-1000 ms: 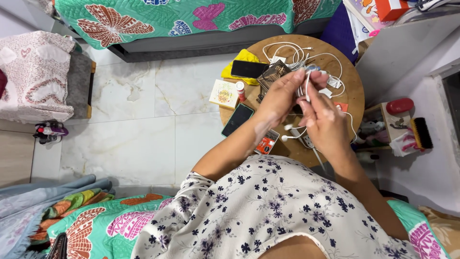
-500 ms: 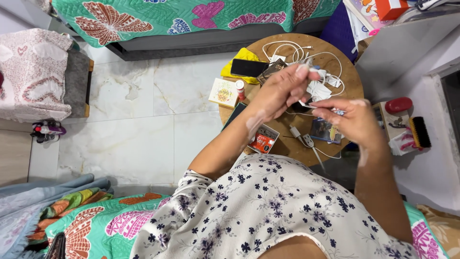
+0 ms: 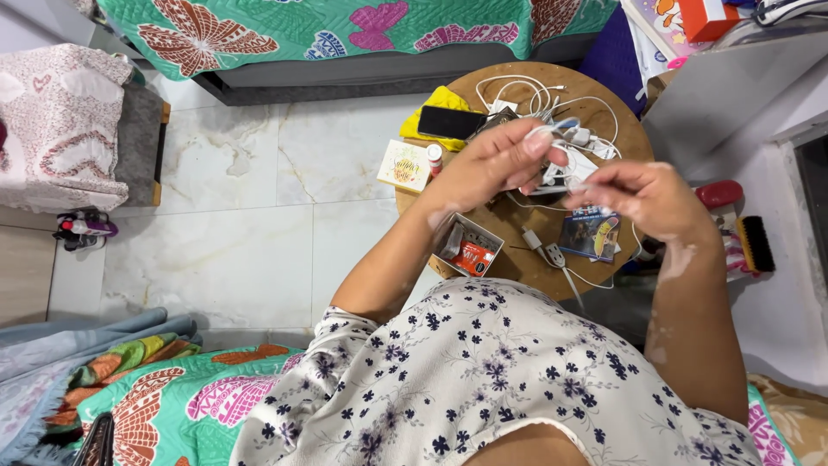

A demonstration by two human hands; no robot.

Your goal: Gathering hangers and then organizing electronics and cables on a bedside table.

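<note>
Head view, seated person above a round wooden table (image 3: pixel 634 155). Left hand (image 3: pixel 496 164): fingers curled around a bundle of white earphone cable (image 3: pixel 561 168), held over the table's middle. Right hand (image 3: pixel 642 198): thumb and forefinger pinching the cable's free end. Step, by my judgement: coiling the cable; next calls for another loop kept taut. On the table: black phone (image 3: pixel 448 122), small open box (image 3: pixel 466 246), plug adapter (image 3: pixel 552 253). Earbuds hidden by fingers; table's near edge masked by the arms.
</note>
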